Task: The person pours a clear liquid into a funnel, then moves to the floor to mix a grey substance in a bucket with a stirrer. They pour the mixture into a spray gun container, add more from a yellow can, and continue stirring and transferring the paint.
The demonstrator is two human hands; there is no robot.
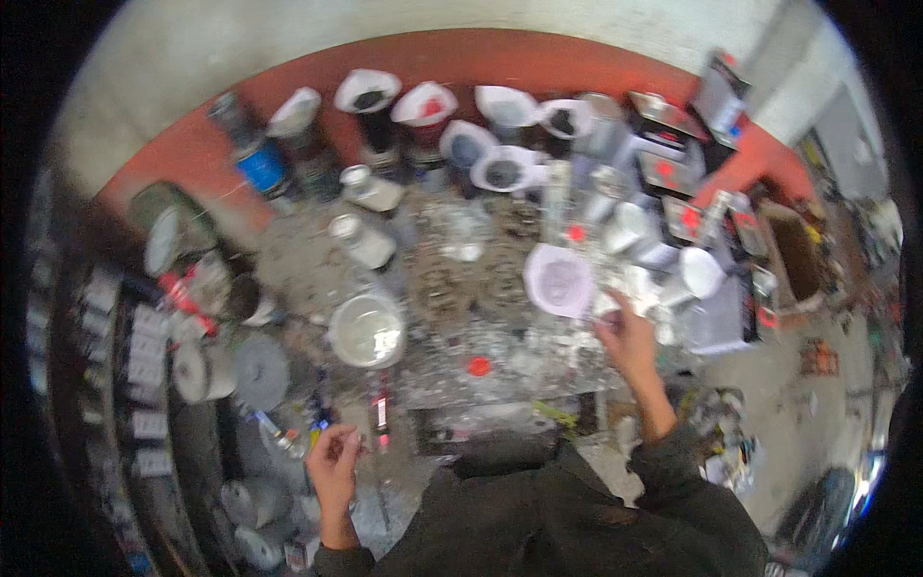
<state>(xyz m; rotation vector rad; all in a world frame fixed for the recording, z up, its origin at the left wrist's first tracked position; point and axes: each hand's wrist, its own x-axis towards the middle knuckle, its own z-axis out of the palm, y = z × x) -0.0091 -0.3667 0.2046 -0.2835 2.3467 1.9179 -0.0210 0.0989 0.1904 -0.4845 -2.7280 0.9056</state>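
My right hand [630, 338] reaches over the right part of the worktop, index finger and thumb apart, beside white powdery clutter. Just left of its fingertips stands a pale lilac scoop-shaped cup [561, 280]. I see nothing clearly held in that hand. My left hand [334, 465] hovers low at the near left, its fingers curled toward the thumb; blur hides what they may hold. Nearest to it are a thin red-lit stick-shaped object [382, 409] and, farther off, a round white bowl [368, 331] of pale liquid. A red round cap [478, 366] lies on the dusty worktop [442, 370].
Several paper-lined cups with dark or red contents, such as one black-filled cup [369, 91], line the red-painted wall. Two white-capped jars [362, 240] stand before them. White cylinders [694, 273] and boxes crowd the right. Shelving [149, 361] and a grey disc [261, 372] are at left.
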